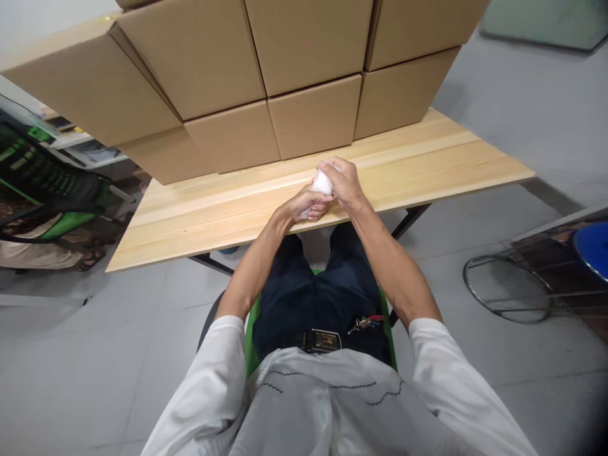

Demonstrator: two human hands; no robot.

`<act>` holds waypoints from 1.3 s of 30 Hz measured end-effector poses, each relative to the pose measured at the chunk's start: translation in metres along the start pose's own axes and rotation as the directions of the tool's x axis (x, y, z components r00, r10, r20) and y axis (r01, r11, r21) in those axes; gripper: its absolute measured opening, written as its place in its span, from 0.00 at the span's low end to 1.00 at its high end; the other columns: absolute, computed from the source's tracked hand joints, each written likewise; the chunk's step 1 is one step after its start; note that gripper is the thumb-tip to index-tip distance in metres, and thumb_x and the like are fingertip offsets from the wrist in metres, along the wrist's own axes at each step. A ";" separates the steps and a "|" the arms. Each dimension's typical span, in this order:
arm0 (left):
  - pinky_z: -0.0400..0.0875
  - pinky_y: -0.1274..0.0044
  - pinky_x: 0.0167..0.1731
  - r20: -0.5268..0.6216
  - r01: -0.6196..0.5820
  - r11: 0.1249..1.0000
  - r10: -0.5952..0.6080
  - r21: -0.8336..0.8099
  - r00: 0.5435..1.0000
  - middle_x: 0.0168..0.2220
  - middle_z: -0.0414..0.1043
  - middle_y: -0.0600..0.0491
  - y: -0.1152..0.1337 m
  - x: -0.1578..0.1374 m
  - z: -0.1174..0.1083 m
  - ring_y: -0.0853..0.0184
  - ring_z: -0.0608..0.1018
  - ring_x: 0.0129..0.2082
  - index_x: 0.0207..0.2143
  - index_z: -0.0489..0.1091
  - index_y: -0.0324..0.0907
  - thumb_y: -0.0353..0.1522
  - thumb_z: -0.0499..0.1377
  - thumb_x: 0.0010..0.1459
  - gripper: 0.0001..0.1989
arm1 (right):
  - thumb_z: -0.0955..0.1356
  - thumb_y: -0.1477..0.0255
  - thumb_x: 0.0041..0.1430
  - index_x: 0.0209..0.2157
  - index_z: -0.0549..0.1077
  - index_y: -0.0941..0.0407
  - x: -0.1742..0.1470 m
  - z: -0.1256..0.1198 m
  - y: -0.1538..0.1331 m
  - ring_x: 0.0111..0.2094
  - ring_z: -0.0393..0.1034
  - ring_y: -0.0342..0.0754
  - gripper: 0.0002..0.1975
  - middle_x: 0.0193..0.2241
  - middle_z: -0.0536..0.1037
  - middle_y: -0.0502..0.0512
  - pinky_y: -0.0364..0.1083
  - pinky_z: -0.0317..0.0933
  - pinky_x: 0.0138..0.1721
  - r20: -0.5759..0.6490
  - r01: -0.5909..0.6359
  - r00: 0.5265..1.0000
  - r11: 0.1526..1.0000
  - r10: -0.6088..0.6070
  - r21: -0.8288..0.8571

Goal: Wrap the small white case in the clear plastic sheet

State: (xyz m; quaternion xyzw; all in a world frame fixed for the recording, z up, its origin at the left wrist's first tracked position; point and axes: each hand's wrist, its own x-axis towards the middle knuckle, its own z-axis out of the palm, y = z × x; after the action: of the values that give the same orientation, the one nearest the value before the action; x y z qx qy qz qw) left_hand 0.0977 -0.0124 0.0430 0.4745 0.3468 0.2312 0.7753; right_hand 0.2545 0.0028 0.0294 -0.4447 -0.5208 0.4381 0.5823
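Just above the front part of the wooden table [213,215], my two hands meet on a small white bundle [323,183]. It looks soft and rounded, but I cannot tell whether it is cloth or paper. My left hand [310,204] is closed around its lower part, and a bit of white also shows by the palm. From above and the right, my right hand [346,182] grips the top of the bundle with bent fingers. Much of the bundle is hidden inside the hands.
Stacked cardboard boxes [308,50] line the table's back side. At left, a person sits by a black and green chair [47,177]. To the right stand a blue stool [593,247] and a metal ring base [503,310]. My legs are under the table's front edge.
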 end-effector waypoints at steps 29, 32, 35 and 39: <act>0.82 0.75 0.22 -0.155 -0.228 0.968 0.241 0.102 0.958 0.35 0.94 0.41 -0.011 0.003 -0.005 0.59 0.89 0.21 0.47 0.82 0.37 0.44 0.87 0.64 0.25 | 0.79 0.20 0.62 0.51 0.78 0.46 0.043 -0.005 0.061 0.43 0.81 0.55 0.44 0.40 0.80 0.51 0.52 0.81 0.42 -0.176 0.112 0.981 0.984 -0.087 0.137; 0.76 0.76 0.19 -0.132 -0.258 0.955 0.277 0.147 0.952 0.34 0.92 0.43 -0.011 -0.004 -0.010 0.65 0.84 0.18 0.47 0.81 0.37 0.48 0.87 0.62 0.29 | 0.81 0.20 0.55 0.48 0.77 0.47 0.050 -0.003 0.067 0.40 0.79 0.53 0.46 0.39 0.81 0.52 0.53 0.80 0.41 -0.172 0.127 0.980 0.977 -0.098 0.169; 0.71 0.76 0.17 -0.129 -0.310 0.932 0.336 0.187 0.933 0.32 0.90 0.47 -0.012 -0.014 -0.015 0.70 0.78 0.15 0.44 0.79 0.40 0.53 0.88 0.57 0.33 | 0.82 0.22 0.55 0.50 0.77 0.47 0.054 -0.001 0.070 0.42 0.82 0.56 0.46 0.42 0.83 0.54 0.54 0.83 0.43 -0.146 0.115 0.985 0.980 -0.091 0.165; 0.59 0.78 0.15 -0.189 -0.305 0.915 0.360 0.265 0.914 0.27 0.85 0.52 -0.014 -0.026 -0.019 0.75 0.69 0.13 0.43 0.78 0.42 0.58 0.86 0.57 0.35 | 0.83 0.32 0.64 0.51 0.78 0.48 0.058 0.003 0.073 0.46 0.85 0.57 0.37 0.45 0.86 0.56 0.54 0.84 0.47 -0.097 0.051 0.994 0.993 -0.041 0.105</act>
State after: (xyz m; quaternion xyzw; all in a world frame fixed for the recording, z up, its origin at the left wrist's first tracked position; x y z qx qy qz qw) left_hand 0.0667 -0.0260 0.0329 0.5827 0.3737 0.3731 0.6177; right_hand 0.2524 0.0752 -0.0292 -0.4209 -0.4786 0.4304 0.6392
